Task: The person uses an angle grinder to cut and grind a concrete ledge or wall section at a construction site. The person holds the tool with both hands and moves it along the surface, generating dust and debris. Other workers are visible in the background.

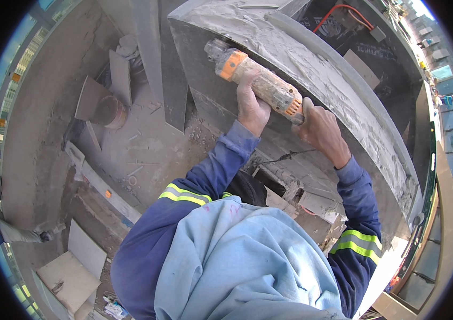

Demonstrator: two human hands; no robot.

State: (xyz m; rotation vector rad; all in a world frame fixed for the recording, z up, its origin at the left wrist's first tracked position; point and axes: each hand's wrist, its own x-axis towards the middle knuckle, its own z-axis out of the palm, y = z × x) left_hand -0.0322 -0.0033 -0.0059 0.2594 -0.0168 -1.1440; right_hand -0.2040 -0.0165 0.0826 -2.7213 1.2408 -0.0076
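Left hand (253,104) wrapped under the middle of a dust-caked, cylindrical power tool with an orange collar (277,89), right hand (319,128) clenched around its rear end, I hold it along the upper edge of a smooth dark-grey panel (199,69). I judge it heavy, rigid and slippery with powder, best gripped at mid-barrel and tail. Beyond lies a long, rough, mortar-coated grey ledge (311,72); leftward, a dusty round bucket (113,113) stands on the grey floor (114,145).

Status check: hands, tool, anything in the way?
Left hand wrapped around angle grinder; right hand gripping its rear end. Working end near grey panel, contact unclear. Dark cord below the hands in view.
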